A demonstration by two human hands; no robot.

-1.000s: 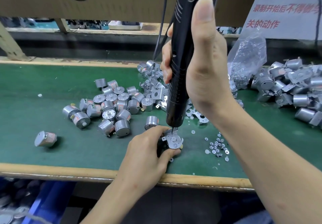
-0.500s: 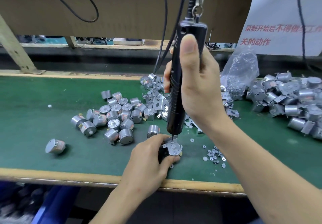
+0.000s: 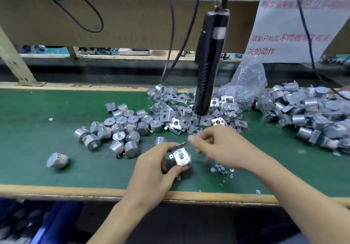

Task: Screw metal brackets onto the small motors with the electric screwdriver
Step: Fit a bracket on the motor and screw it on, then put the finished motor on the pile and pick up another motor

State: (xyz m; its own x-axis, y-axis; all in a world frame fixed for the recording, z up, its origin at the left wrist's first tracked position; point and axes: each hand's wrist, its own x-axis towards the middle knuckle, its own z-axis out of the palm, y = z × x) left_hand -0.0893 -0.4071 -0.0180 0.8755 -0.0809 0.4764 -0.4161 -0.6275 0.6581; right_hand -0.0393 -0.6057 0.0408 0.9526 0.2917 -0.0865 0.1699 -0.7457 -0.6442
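Note:
My left hand [image 3: 151, 171] grips a small motor with a metal bracket [image 3: 180, 157] on its top face, held just above the green mat near the front edge. My right hand [image 3: 221, 147] hovers to the right of it with loosely curled fingers, and I see nothing in it. The black electric screwdriver [image 3: 210, 63] hangs free on its cable above the bracket pile [image 3: 189, 114], held by neither hand. A few small screws [image 3: 219, 168] lie under my right wrist.
Several bare motors [image 3: 123, 128] lie in a cluster at centre left, and one motor [image 3: 56, 160] lies alone at the left. Bracketed motors [image 3: 303, 114] are heaped at the right beside a plastic bag [image 3: 248, 80]. The wooden table edge [image 3: 56, 189] runs along the front.
My right hand has let go of the screwdriver, which swung up and hangs free. That hand dropped beside the motor. My left hand has tilted the motor up off the mat.

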